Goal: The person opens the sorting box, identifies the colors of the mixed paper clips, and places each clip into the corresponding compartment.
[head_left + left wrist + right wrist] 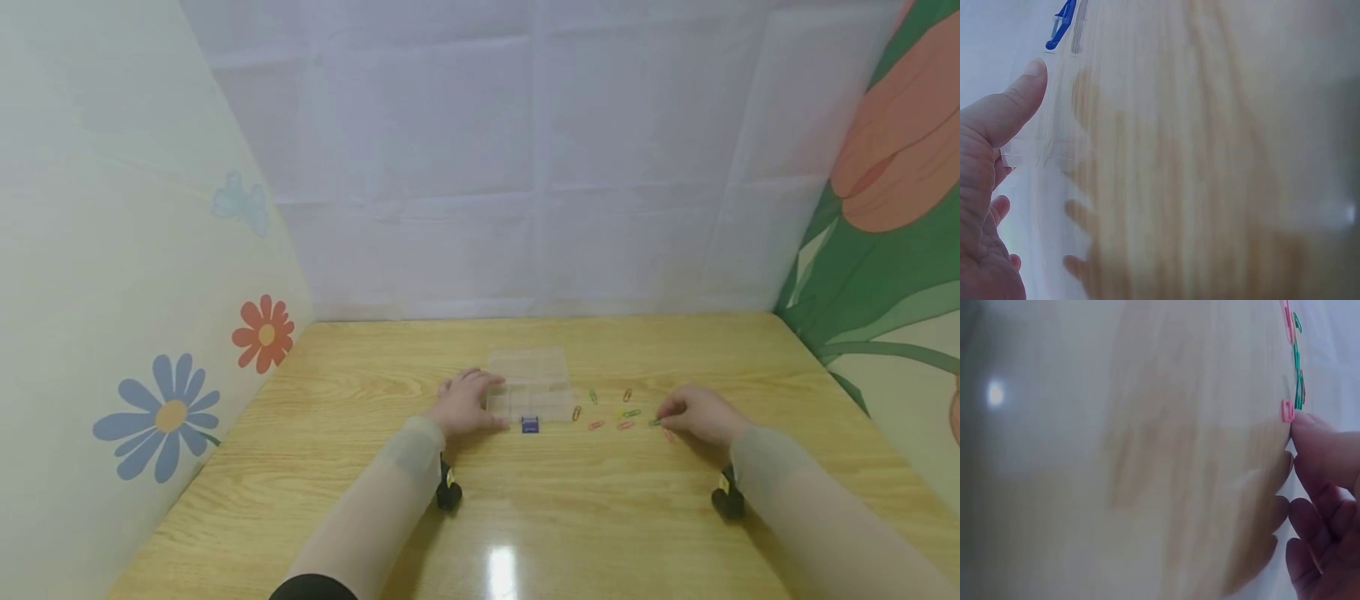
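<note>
A clear plastic box [532, 400] with low compartments lies on the table, its see-through lid [527, 363] folded back. A blue latch [530, 425] sits at its front; the latch [1063, 25] also shows in the left wrist view. My left hand [468, 403] holds the box's left end, thumb along the front wall and fingers farther back. At the right, my right hand [701, 414] pinches a green paper clip [655, 422] between thumb and forefinger, close to the tabletop. Just beside those fingertips lies a pink paper clip [1288, 410].
Several loose paper clips are spread between box and right hand, among them a red one [627, 395], a green one [593, 397] and a pink one [596, 425]. The wooden table [375, 375] meets a white cloth [420, 208] behind and flowered panels at the sides.
</note>
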Demonstrator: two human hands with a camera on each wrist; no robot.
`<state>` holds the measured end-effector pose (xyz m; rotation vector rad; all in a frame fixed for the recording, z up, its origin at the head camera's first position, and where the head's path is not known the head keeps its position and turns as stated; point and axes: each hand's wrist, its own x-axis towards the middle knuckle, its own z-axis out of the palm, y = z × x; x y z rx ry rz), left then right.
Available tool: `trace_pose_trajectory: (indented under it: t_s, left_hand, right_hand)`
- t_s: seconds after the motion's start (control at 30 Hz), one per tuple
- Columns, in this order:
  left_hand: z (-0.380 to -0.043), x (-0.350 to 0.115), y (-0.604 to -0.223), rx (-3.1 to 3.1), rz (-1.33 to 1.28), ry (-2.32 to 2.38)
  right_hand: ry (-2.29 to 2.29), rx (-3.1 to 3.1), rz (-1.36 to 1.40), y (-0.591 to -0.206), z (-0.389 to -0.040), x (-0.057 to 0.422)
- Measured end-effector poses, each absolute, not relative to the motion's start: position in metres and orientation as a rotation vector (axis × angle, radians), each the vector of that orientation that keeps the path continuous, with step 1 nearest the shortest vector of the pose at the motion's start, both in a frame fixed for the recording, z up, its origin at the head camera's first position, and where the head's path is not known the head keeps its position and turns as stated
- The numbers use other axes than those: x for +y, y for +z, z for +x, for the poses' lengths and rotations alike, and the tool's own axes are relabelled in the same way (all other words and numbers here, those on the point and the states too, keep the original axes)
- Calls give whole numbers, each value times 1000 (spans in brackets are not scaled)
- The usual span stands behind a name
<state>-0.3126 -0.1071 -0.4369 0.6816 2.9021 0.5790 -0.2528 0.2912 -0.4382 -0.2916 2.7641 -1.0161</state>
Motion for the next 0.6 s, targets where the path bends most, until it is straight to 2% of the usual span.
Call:
trace_pose_trajectory:
  t_s: [0.6]
  left_hand:
    - [-312,-106,-436,2901,674,565]
  right_hand:
    - [-993,2780,-211,-437,-254,290]
